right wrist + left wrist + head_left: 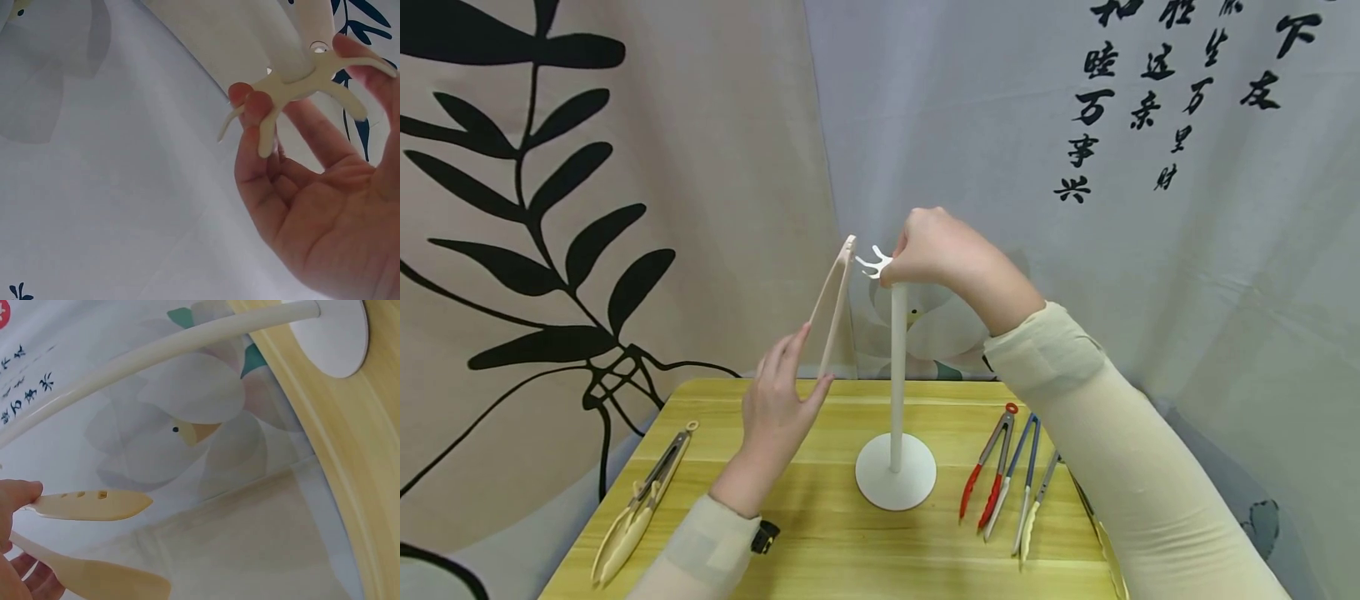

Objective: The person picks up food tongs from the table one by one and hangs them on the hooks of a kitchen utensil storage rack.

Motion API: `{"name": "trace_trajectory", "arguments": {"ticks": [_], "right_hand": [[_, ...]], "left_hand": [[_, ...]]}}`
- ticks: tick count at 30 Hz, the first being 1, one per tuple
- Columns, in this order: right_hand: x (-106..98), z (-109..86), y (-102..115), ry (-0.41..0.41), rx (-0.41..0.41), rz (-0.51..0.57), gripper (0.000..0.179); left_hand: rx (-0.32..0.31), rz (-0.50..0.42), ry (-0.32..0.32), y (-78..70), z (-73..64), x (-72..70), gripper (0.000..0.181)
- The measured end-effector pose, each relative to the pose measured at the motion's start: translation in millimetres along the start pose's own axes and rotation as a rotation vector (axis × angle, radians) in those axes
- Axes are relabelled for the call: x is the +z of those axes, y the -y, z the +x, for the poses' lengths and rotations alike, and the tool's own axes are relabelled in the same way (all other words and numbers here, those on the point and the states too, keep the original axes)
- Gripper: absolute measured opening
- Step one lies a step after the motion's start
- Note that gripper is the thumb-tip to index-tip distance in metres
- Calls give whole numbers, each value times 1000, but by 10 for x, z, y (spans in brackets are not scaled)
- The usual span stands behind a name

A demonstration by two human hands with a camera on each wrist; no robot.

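A white stand with an upright pole rises from a round base on the table. Several curved hooks branch from its top, where my right hand grips with thumb and fingers among them. My left hand holds cream tongs upright by their lower part, hinge end up, close beside the hooks at the pole's left. In the left wrist view, one tong end is a slotted blade and the other a flat spatula shape, pointing away from the fingers.
Cream-and-grey tongs lie at the table's left. To the right lie red-tipped tongs, blue-and-white tongs and pale yellow-tipped tongs, partly behind my right sleeve. Printed curtains hang behind the wooden table.
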State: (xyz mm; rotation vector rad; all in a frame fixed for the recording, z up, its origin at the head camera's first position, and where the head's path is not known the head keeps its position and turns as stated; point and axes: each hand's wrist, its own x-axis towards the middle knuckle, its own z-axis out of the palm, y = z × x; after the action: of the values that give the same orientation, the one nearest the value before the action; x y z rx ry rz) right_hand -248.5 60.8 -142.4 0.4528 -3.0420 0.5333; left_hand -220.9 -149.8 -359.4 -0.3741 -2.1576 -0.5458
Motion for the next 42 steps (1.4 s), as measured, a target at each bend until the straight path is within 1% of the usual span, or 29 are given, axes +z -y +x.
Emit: {"name": "trace_trajectory", "arguments": {"ticks": [2,7,16,25,32,42], "right_hand": [[0,-2,6,-4,2,-1,28],[1,-3,18,-8,3,-8,28],[11,-3,33,-21,19,-25,33],[25,-4,65,-19,30,-48,29],[36,-9,79,-39,28,-56,37],[45,-13,89,-37,33,-61,40]], "left_hand": [[1,2,3,0,-3,5,76],[-2,1,8,-2,-10,13,77],[31,22,-8,-14,-8,30,76],[44,20,-17,-33,-16,67,76],[53,22,-16,-60,-27,96,76],[61,14,-12,-78,-73,138,78]]}}
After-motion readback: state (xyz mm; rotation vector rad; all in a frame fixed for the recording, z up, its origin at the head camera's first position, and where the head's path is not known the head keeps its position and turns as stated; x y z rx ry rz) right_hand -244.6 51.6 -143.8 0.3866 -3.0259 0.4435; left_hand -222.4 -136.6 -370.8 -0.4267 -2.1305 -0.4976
